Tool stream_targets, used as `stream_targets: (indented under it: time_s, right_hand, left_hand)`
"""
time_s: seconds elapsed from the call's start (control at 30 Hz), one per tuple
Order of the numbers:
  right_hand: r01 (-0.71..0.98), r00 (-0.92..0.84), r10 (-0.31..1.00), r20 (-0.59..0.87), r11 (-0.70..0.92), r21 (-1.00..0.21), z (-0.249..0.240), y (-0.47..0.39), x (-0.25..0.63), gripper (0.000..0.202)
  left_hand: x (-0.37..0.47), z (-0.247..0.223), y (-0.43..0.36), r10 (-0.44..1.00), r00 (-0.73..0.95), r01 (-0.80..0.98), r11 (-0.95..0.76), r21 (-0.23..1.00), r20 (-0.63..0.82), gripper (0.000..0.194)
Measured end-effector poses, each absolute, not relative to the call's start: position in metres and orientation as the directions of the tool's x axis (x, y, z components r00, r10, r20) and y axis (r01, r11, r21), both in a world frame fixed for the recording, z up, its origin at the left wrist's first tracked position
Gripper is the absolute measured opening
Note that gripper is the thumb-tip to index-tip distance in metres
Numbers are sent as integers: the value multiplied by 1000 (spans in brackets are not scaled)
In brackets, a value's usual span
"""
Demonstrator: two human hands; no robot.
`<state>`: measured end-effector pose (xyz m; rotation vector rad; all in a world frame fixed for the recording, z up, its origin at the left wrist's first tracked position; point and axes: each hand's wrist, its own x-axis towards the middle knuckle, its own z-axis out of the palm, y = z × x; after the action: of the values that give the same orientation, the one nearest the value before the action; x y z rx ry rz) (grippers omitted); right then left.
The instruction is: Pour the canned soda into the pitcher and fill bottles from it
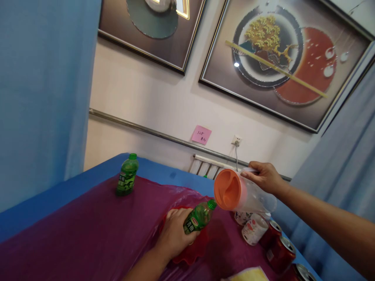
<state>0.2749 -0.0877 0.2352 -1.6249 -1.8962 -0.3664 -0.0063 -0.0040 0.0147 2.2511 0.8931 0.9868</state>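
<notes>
My left hand (175, 234) is closed round a green bottle (199, 217) with a green cap, tilted to the right above a red scalloped dish (191, 253). My right hand (263, 176) grips the handle of a clear pitcher (254, 200), which is tipped on its side with its orange lid (227, 189) facing left. The lid is close to the bottle's cap. Another green bottle (127, 175) stands upright at the back left of the table.
The table has a purple cover (88, 226) over blue cloth. At the right stand patterned cups (255, 230) and several red cans (281, 253). A yellow item (249, 274) lies at the front edge. Blue curtains (43, 89) hang at both sides.
</notes>
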Motion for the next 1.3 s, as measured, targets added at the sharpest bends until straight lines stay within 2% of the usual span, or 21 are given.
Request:
stream_targets:
  time_s: [1.3]
  right_hand:
    - [959,-20,805,594,183,-216,235,-89,272,60]
  left_hand:
    - [-7,17,-5,745,518,358,-636,684,421,51]
